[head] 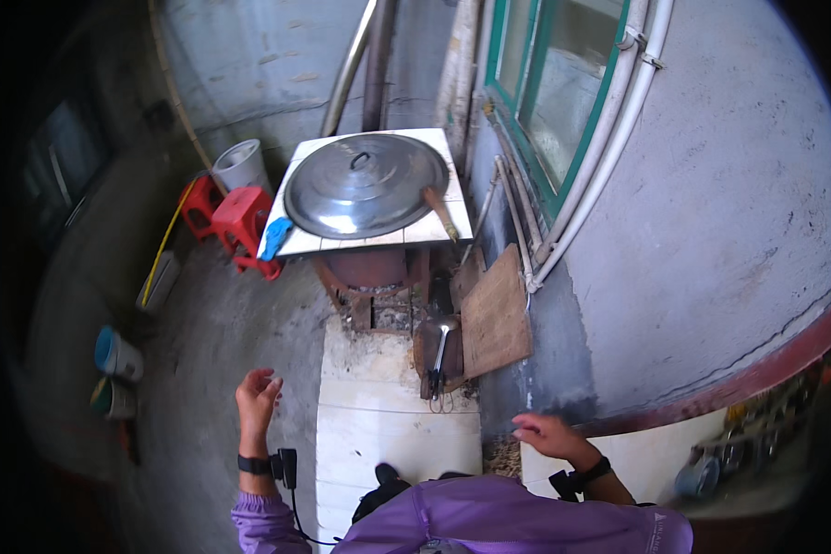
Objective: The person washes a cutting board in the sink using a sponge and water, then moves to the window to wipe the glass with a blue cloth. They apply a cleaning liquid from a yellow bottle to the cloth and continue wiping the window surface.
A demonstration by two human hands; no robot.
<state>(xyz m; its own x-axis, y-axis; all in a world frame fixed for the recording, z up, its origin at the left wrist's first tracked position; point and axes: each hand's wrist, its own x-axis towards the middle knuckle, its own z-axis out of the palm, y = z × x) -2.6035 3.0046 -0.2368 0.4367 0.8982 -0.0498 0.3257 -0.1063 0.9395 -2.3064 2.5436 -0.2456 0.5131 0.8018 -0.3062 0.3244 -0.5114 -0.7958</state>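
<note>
My left hand (258,398) is held out over the concrete floor, fingers loosely curled and apart, with nothing in it. At the right, my right hand (547,435) hangs near the foot of the wall, also holding nothing. Ahead stands a white-tiled stove (298,244) whose pan is covered by a large round metal lid (367,185). A wooden-handled brush or whisk (442,213) lies across the lid's right edge, and a blue cloth or glove (275,237) lies on the front left corner. Below, a metal ladle (443,339) with a dark handle rests on a brown block.
Red plastic stools (241,218) and a white bucket (239,165) stand left of the stove. A wooden board (498,315) leans beside the wall pipes (519,215). More buckets (119,353) stand at the far left. White tiles (398,429) run along the floor to my feet.
</note>
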